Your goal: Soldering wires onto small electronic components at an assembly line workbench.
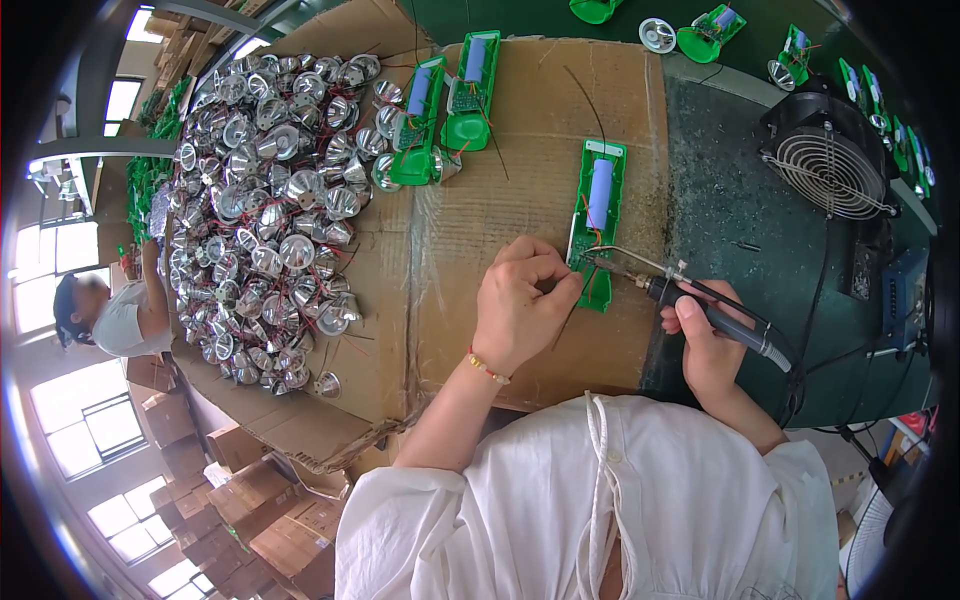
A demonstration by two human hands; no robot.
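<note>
A green plastic housing (598, 293) lies on the cardboard in front of me, holding a lilac cylindrical battery (600, 195) and a small green circuit board (583, 243). My right hand (710, 348) grips a soldering iron (738, 328) with a thin metal tube along it; its tip is at the board, beside short red and orange wires. My left hand (525, 295) is closed at the housing's left edge, pinching a thin dark wire (563, 328) whose end runs down below the fingers. The fingertips partly hide what they touch on the board.
Many shiny reflector cups (265, 220) with red wires fill the cardboard (535, 90) at left. Two more green housings (468, 130) lie at the far side. A black fan (828, 165) and a blue box (903, 300) stand right. Another person (125, 315) is at far left.
</note>
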